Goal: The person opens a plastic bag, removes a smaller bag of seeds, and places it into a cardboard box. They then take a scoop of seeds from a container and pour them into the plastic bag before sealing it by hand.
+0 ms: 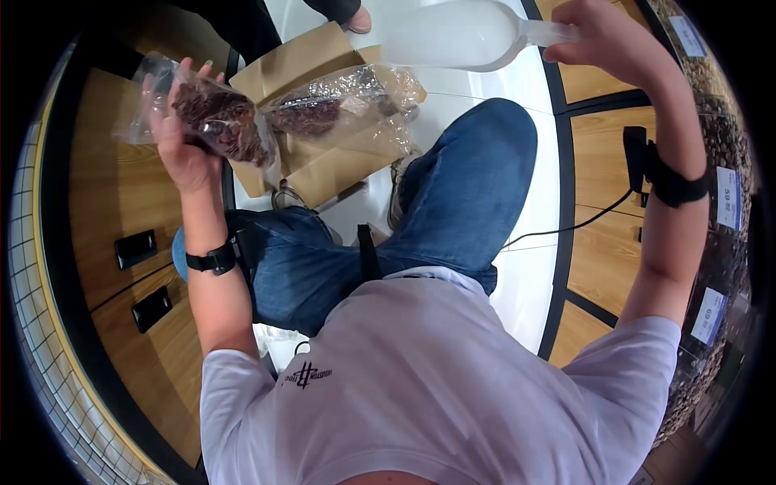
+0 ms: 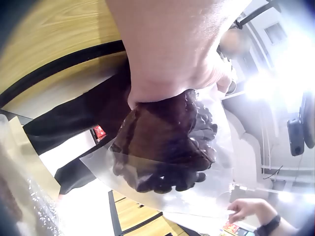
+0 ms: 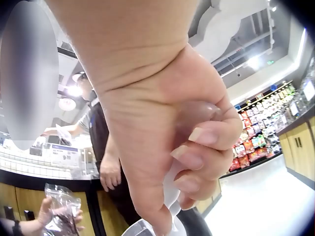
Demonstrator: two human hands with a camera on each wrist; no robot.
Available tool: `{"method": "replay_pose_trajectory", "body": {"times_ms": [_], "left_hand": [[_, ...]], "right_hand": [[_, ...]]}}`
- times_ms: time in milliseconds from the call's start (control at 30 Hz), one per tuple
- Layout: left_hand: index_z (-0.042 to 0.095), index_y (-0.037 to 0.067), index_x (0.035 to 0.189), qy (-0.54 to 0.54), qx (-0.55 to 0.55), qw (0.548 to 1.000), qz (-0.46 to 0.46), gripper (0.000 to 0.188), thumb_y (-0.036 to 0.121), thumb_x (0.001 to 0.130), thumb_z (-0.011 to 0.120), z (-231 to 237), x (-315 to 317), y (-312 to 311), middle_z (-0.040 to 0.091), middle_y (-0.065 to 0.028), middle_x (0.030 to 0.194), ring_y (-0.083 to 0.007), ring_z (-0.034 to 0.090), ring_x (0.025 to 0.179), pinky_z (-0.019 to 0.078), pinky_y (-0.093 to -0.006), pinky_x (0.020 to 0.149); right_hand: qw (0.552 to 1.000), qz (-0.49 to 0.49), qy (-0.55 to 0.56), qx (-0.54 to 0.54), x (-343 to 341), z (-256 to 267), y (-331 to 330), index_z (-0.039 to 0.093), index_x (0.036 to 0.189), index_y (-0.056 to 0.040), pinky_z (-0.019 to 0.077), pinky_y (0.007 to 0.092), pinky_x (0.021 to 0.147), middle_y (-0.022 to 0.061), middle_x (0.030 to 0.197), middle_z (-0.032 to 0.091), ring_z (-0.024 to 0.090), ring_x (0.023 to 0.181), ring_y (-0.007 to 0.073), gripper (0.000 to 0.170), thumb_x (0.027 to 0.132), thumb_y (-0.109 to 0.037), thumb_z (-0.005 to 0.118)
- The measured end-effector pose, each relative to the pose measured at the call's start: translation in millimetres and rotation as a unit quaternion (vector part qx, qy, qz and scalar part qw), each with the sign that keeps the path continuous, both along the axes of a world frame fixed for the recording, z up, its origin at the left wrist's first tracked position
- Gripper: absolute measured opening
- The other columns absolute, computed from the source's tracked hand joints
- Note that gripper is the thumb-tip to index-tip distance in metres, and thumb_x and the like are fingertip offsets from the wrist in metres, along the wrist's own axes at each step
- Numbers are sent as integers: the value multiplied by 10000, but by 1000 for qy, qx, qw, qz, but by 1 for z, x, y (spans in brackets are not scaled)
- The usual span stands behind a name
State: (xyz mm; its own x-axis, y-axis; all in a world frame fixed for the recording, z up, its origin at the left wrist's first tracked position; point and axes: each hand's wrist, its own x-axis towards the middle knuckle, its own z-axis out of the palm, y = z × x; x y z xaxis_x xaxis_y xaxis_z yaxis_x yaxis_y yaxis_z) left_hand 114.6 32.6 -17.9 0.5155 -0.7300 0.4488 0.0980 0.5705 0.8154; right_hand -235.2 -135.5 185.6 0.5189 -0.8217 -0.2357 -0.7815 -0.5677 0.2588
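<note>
My left hand point(image 1: 190, 158) holds a clear plastic bag point(image 1: 222, 121) of dark reddish-brown, wrinkled pieces, over the left side of the cardboard box. Seen from the left wrist, the bag point(image 2: 162, 167) hangs beyond the hand, its contents dark and lumpy. At upper right my right hand point(image 1: 606, 44) grips the handle of a translucent white scoop point(image 1: 461, 34), which is held out to the left above the floor. The right wrist view shows the fingers point(image 3: 204, 137) curled round that handle, with most of the scoop hidden below the hand.
An open cardboard box point(image 1: 323, 174) stands on the white floor between wooden cabinets, with another clear bag point(image 1: 315, 113) of dark pieces in it. Bins with price labels point(image 1: 729, 198) line the right side. Another person point(image 3: 101, 132) stands by a counter.
</note>
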Motion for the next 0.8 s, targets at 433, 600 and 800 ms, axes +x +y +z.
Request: {"method": "replay_pose_trajectory", "body": {"times_ms": [433, 600, 800], "left_hand": [[154, 21, 1536, 25, -2, 998, -65, 1277, 827, 666, 625, 39, -21, 9, 234, -318, 1527, -422, 265, 1434, 129, -574, 1208], [160, 9, 1525, -211, -6, 977, 36, 1093, 670, 782, 613, 40, -15, 9, 280, -392, 1470, -522, 362, 1346, 204, -677, 1133], [164, 39, 1523, -250, -4, 966, 65, 963, 545, 826, 594, 25, -3, -1, 239, -419, 1479, -589, 303, 1353, 172, -698, 1130]], "right_hand": [[978, -54, -46, 198, -76, -212, -105, 681, 872, 55, 522, 375, 556, 134, 659, 616, 602, 565, 263, 462, 702, -365, 771], [974, -25, -56, 220, -66, -266, -99, 697, 1085, 39, 537, 386, 846, 227, 955, 703, 682, 905, 344, 598, 705, -417, 769], [963, -3, -124, 238, -55, -307, -101, 728, 969, -10, 529, 419, 823, 192, 888, 709, 674, 865, 351, 507, 722, -452, 758]]}}
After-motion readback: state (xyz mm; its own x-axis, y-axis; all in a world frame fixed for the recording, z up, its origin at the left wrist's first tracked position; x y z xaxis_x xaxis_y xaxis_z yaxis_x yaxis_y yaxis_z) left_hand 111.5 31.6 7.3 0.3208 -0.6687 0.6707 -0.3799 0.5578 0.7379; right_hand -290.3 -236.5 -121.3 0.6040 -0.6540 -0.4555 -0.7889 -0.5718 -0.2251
